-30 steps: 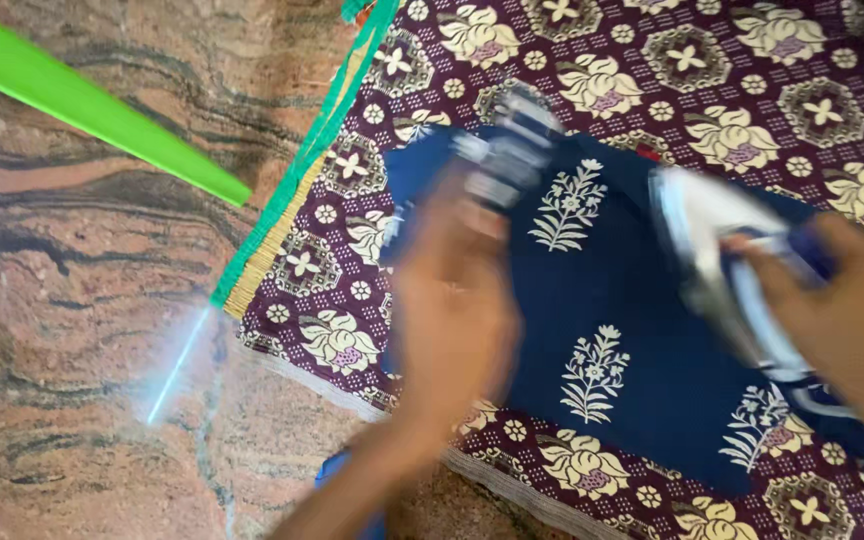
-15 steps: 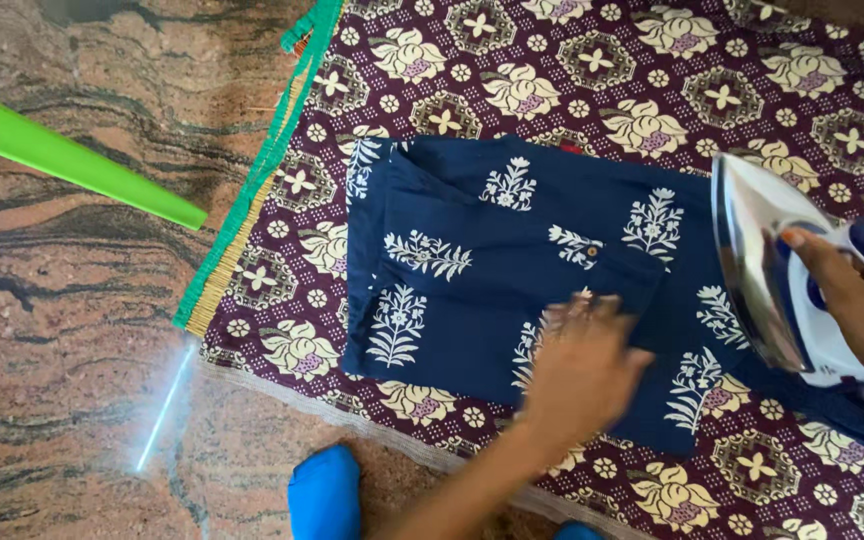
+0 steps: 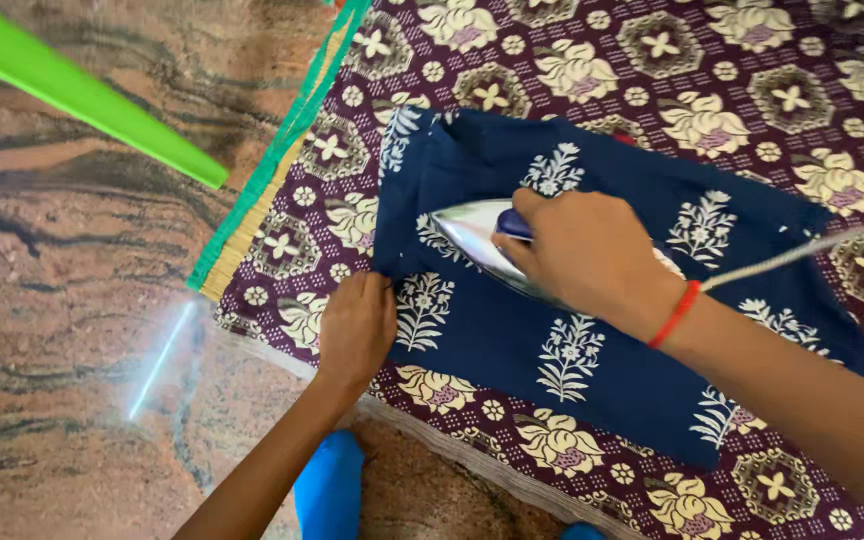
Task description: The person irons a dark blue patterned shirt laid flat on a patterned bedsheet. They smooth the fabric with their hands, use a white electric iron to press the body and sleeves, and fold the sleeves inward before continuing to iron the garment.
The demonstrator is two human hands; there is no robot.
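Right hand (image 3: pixel 582 250) has its grip wrapped around the handle of the iron (image 3: pixel 477 240), soleplate flat on the blue printed cloth (image 3: pixel 592 320), tip pointing to 9 o'clock. Left hand (image 3: pixel 357 325) pinches the cloth's edge at 7 o'clock of the iron, grip closed on the fabric, pulling it taut. The cloth lies spread on the patterned mat (image 3: pixel 752 90) on the stone floor (image 3: pixel 62 300). A green stick (image 3: pixel 82 95) lies at 10 o'clock.

We see navy garment (image 3: pixel 592 340) with white floral sprigs, maroon mat (image 3: pixel 752 90) with cream flowers and hexagons, green-and-yellow edging (image 3: pixel 262 190), silver-blue iron (image 3: pixel 482 240), red wrist thread (image 3: pixel 674 314), brown marbled floor (image 3: pixel 62 330).
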